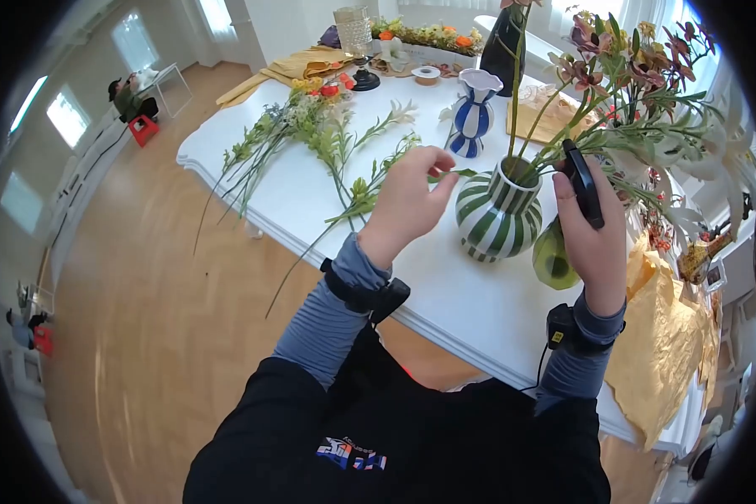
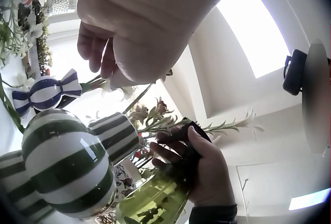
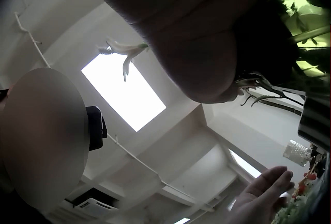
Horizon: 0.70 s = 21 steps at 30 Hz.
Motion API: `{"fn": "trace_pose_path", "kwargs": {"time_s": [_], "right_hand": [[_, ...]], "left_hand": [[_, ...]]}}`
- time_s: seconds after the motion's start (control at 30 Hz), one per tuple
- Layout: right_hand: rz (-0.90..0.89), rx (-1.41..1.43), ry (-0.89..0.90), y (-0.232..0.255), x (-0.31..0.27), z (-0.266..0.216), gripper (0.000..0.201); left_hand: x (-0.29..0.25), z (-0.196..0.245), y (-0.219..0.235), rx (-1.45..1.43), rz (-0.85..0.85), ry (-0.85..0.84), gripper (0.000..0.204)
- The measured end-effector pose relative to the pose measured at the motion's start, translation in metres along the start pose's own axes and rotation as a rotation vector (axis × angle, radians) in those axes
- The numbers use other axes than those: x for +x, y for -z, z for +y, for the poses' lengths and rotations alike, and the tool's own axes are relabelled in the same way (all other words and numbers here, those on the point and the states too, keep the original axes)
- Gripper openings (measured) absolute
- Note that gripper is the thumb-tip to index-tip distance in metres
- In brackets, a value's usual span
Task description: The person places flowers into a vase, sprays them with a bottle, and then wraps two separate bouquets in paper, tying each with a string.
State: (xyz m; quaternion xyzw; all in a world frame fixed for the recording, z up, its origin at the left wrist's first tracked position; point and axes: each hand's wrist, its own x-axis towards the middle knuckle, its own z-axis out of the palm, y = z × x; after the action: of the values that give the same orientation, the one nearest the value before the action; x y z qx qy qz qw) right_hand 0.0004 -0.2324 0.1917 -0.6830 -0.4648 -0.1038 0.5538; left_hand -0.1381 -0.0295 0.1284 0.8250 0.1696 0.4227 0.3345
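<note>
Left hand (image 1: 413, 200) loosely bent, thumb off index, beside the green-striped vase (image 1: 500, 220). Right hand (image 1: 598, 239) grips a black handle (image 1: 583, 185). Vase stands on white table (image 1: 449, 294); cut stems (image 1: 336, 155) lie left, blue-striped vase (image 1: 473, 126) behind. Wood floor (image 1: 160, 328); red stool (image 1: 144, 130) across the room.

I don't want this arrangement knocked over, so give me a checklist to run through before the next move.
1. Green-striped vase upright on the white table: ok.
2. Tall stems standing in its mouth: ok.
3. Right hand gripping the black tool: ok.
4. Left hand free: cannot tell; a green leaf shows by its fingertips.
5. Loose stems wholly on the tabletop: not ok; some ends stick out past the edge.
</note>
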Motion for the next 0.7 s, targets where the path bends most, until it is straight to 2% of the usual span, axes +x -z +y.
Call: {"fn": "trace_pose_path", "kwargs": {"time_s": [0.1,0.13,0.2,0.3,0.43,0.5,0.6,0.63,0.67,0.7], "right_hand": [[-0.084,0.034,-0.089,0.009,-0.001,-0.004,0.027],[-0.092,0.032,-0.089,0.01,-0.002,-0.002,0.027],[-0.149,0.061,-0.078,0.012,-0.004,-0.001,0.026],[-0.21,0.06,-0.099,0.013,-0.006,-0.011,0.025],[-0.257,0.034,-0.094,0.007,-0.008,-0.016,0.025],[-0.254,0.045,-0.077,0.002,-0.009,-0.012,0.025],[-0.263,0.029,-0.063,-0.001,-0.009,-0.011,0.025],[-0.275,0.003,-0.062,0.0,-0.008,-0.011,0.026],[-0.27,0.003,-0.067,0.001,-0.008,-0.012,0.026],[-0.276,0.027,-0.074,0.002,-0.008,-0.013,0.026]], "left_hand": [[-0.026,-0.052,0.036,0.15,-0.021,0.175,0.021],[-0.035,-0.07,0.048,0.147,-0.018,0.182,0.021],[-0.053,-0.099,0.067,0.401,-0.115,0.234,0.025],[-0.072,-0.123,0.074,0.478,-0.124,0.239,0.027],[-0.083,-0.127,0.064,0.499,-0.081,0.242,0.026],[-0.082,-0.119,0.058,0.435,-0.133,0.401,0.024],[-0.081,-0.115,0.051,0.451,-0.152,0.403,0.021],[-0.084,-0.119,0.048,0.439,-0.093,0.314,0.02],[-0.083,-0.119,0.047,0.44,-0.1,0.31,0.02],[-0.083,-0.118,0.045,0.336,-0.019,0.324,0.02]]}}
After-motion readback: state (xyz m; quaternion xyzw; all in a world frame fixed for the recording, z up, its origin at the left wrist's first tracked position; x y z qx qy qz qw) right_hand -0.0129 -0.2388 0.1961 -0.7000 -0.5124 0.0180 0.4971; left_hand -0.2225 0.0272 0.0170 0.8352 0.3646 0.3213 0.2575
